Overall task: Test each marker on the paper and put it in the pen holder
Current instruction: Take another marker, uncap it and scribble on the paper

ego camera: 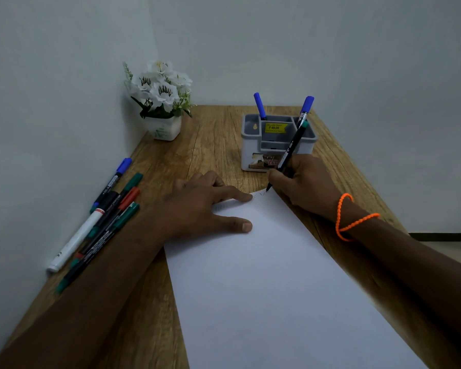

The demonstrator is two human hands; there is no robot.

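Observation:
A white sheet of paper point(272, 283) lies on the wooden desk point(213, 145). My left hand point(205, 206) rests flat on the paper's far left corner, fingers spread. My right hand point(304, 185) grips a black marker with a green end point(290, 150), its tip touching the paper's far edge beside faint scribbles. Behind it stands the grey pen holder point(250, 145) with two blue-capped markers point(260, 105) point(306, 107) upright in it. Several loose markers point(109, 217) lie along the left wall, in blue, green, red and white.
A white pot of artificial white flowers point(161, 99) stands in the far left corner. Walls close the desk on the left and back. The desk's right edge drops off beside my right forearm, which wears an orange cord bracelet point(349, 217).

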